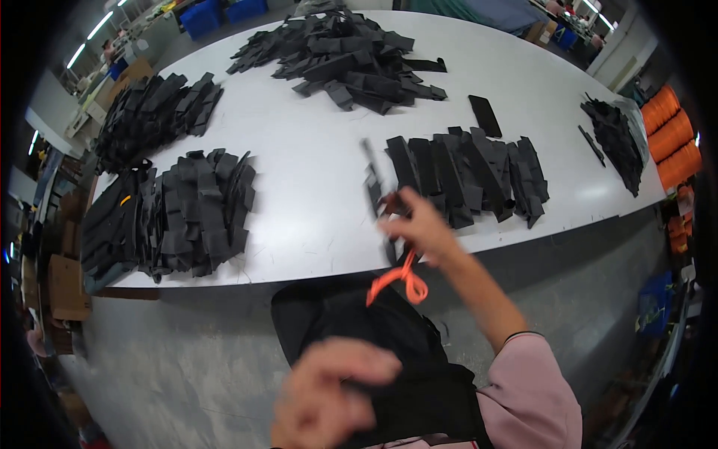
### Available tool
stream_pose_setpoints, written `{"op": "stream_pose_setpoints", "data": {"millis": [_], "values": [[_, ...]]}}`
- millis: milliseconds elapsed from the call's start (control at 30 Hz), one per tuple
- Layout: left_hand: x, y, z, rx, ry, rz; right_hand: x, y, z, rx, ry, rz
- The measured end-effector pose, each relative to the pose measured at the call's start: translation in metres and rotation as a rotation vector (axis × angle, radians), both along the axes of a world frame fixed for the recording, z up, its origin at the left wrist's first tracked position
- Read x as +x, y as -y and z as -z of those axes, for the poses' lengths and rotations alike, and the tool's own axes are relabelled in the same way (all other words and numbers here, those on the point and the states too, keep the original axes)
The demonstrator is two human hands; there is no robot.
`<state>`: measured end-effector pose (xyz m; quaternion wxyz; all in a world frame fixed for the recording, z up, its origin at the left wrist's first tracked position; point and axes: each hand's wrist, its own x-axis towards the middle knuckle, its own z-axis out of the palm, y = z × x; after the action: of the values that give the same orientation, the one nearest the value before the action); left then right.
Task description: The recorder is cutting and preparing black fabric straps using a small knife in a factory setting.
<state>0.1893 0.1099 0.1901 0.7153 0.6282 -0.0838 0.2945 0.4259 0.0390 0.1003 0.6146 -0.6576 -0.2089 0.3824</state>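
My right hand [423, 228] is over the near edge of the table, its fingers closed round a dark, blurred tool [392, 251] that looks like scissors. A long, thin grey part of it points away from me. From its near end hangs a knotted orange cord [413, 286]. Just right of that hand lies a row of black fabric strips [456, 172]. Low in the view, over my lap, my left hand [329, 393] is raised and smeared by motion. Its fingers look bent, but whether they hold anything cannot be made out.
The white table [307, 194] carries more black strips: a heap [351, 60] at the back, piles [198, 213] at the left and a bundle [617, 138] at the right. A black phone [485, 116] lies beyond the row. Orange spools [669, 131] stand past the right edge.
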Motion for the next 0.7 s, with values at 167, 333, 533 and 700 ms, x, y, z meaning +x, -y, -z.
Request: {"op": "stream_pose_setpoints", "data": {"millis": [167, 333, 533, 700], "values": [[0.002, -0.019, 0.105, -0.44, -0.498, -0.582, -0.111, -0.027, 0.02, 0.125, -0.495, -0.259], [-0.041, -0.023, 0.122, -0.647, -0.46, -0.398, -0.134, -0.033, 0.031, 0.067, -0.525, -0.356], [-0.058, -0.028, 0.135, -0.616, -0.502, -0.433, -0.145, -0.044, 0.039, -0.007, -0.5, -0.417], [-0.059, -0.021, 0.143, -0.573, -0.506, -0.634, -0.154, -0.047, 0.045, -0.075, -0.481, -0.444]]}}
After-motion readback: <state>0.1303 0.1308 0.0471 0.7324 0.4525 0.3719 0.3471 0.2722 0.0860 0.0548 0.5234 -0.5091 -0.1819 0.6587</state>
